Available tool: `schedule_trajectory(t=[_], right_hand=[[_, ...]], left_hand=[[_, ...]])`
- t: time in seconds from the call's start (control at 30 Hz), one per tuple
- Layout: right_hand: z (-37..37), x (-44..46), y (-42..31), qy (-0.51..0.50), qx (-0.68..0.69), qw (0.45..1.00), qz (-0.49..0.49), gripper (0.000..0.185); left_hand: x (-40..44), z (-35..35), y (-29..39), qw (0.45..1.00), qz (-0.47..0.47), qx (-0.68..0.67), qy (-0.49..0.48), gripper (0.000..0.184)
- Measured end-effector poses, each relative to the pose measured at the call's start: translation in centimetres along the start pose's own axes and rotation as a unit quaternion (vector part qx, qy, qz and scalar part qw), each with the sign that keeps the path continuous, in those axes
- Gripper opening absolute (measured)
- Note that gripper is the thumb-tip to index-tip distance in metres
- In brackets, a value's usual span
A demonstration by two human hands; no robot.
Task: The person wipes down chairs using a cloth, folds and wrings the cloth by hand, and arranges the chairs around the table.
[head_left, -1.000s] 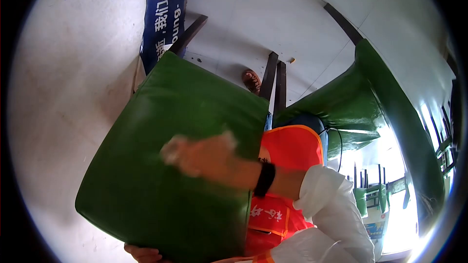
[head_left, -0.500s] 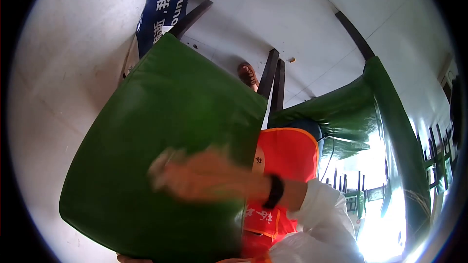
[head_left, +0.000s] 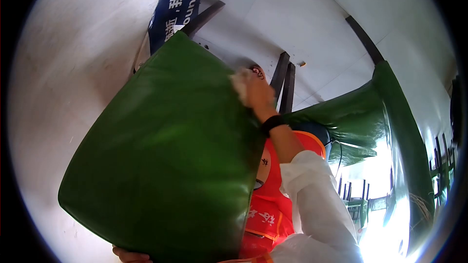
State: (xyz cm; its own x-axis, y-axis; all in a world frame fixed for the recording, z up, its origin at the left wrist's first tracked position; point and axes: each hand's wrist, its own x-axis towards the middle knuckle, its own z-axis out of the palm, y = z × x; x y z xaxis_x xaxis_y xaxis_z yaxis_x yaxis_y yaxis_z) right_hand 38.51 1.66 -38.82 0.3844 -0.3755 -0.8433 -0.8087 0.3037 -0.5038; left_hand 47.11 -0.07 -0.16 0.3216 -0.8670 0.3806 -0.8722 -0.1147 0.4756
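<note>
A green padded chair (head_left: 161,141) with dark legs fills the middle of the view, its smooth cover facing me. My right hand (head_left: 259,93), with a black band on the wrist, is closed around a pale, crumpled cloth (head_left: 240,84). The cloth rests on the chair's upper right edge. At the bottom left, my left hand (head_left: 130,255) grips the chair's lower edge; only its fingers show, the rest being hidden or out of view.
A second green chair (head_left: 351,107) with dark legs stands to the right. Behind the near chair is a blue banner (head_left: 178,5) with white lettering. My red apron (head_left: 273,199) and a brown shoe (head_left: 257,70) also show. More chairs (head_left: 360,199) stand at the far right.
My right hand has moved with the cloth from the middle of the green cover up and right to its edge. My left hand stays at the lower edge. The view has shifted slightly.
</note>
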Motion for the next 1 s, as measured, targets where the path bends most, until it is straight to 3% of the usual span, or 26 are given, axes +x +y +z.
schedule_trajectory(t=[0.07, 0.13, 0.2, 0.23, 0.27, 0.33, 0.37, 0.43, 0.47, 0.53, 0.57, 0.6, 0.63, 0.67, 0.7, 0.8, 0.87, 0.9, 0.97, 1.0], right_hand=[[1.2, 0.5, 0.7, 0.03, -0.057, 0.998, 0.009, 0.031], [-2.6, -1.7, -2.4, 0.02, 0.155, 0.987, -0.035, 0.032], [-5.1, -4.6, -7.4, -0.136, 0.204, 0.964, -0.1, 0.034], [-6.3, -7.4, -10.5, -0.157, 0.259, 0.929, -0.212, 0.031], [-5.4, -10.5, -13.1, 0.025, 0.276, 0.869, -0.41, 0.028], [-10.0, -18.0, -18.3, -0.022, 0.425, 0.754, -0.501, 0.024], [-12.5, -20.4, -18.9, -0.178, 0.367, 0.698, -0.589, 0.021], [-13.7, -23.4, -21.9, -0.048, 0.479, 0.709, -0.515, 0.014], [-12.8, -23.1, -22.2, -0.053, 0.481, 0.707, -0.515, 0.014], [-10.9, -19.9, -22.2, 0.062, 0.241, 0.838, -0.486, 0.028], [-10.7, -17.1, -21.6, 0.101, 0.226, 0.866, -0.434, 0.028], [-7.6, -13.8, -20.5, 0.107, 0.256, 0.855, -0.439, 0.028], [-5.3, -10.6, -19.1, 0.058, 0.181, 0.912, -0.363, 0.024], [-3.7, -7.2, -16.6, 0.117, 0.107, 0.929, -0.335, 0.019], [-3.8, -4.6, -14.4, 0.071, 0.0, 0.964, -0.258, 0.017], [-1.0, 2.4, -6.3, -0.001, -0.063, 0.997, -0.048, 0.025], [0.9, 3.2, -1.5, 0.052, -0.025, 0.998, -0.018, 0.042], [0.4, 2.4, -2.3, 0.052, -0.024, 0.998, -0.019, 0.042], [-2.2, -0.6, -5.2, -0.001, 0.01, 1.0, 0.019, 0.043], [-2.4, -2.4, -6.8, 0.009, 0.052, 0.998, -0.014, 0.039]], left_hand=[[0.2, -0.3, -0.2, 1.0, 0.014, 0.012, -0.007, 0.032], [0.0, 0.0, -1.1, 0.998, 0.046, -0.032, 0.02, 0.031], [-0.1, -0.7, -0.9, 0.994, 0.065, -0.077, 0.043, 0.031], [0.0, -1.5, -0.8, 0.998, 0.05, -0.03, -0.003, 0.031], [0.0, -1.9, -0.7, 0.998, 0.038, 0.017, -0.047, 0.031], [0.2, -1.3, -0.7, 0.998, 0.052, 0.016, -0.029, 0.032], [0.1, -0.7, -0.8, 0.998, 0.064, 0.005, -0.01, 0.032], [0.2, -0.4, -0.9, 0.997, 0.074, -0.003, 0.01, 0.033], [0.2, -0.6, -0.9, 0.997, 0.08, -0.005, 0.019, 0.033], [0.2, -0.6, -1.0, 0.996, 0.08, -0.008, 0.031, 0.034], [0.0, -0.7, -1.2, 0.996, 0.085, -0.002, 0.035, 0.034], [0.0, -0.9, -1.1, 0.996, 0.084, 0.001, 0.037, 0.034], [-0.1, -1.1, -1.0, 0.997, 0.078, 0.004, 0.025, 0.034], [0.0, -1.2, -0.9, 0.997, 0.073, 0.007, 0.011, 0.035], [0.1, -1.0, -0.8, 0.997, 0.073, 0.009, 0.012, 0.035], [0.3, -0.9, -0.4, 0.998, 0.063, 0.016, -0.003, 0.034], [0.3, -1.8, 0.1, 0.994, 0.042, 0.083, -0.062, 0.034], [0.4, -2.0, 0.0, 0.994, 0.044, 0.084, -0.062, 0.034], [-0.2, -1.5, -0.3, 0.998, 0.05, 0.026, 0.004, 0.033], [-0.3, -0.7, -0.7, 0.998, 0.053, 0.027, 0.013, 0.033]])
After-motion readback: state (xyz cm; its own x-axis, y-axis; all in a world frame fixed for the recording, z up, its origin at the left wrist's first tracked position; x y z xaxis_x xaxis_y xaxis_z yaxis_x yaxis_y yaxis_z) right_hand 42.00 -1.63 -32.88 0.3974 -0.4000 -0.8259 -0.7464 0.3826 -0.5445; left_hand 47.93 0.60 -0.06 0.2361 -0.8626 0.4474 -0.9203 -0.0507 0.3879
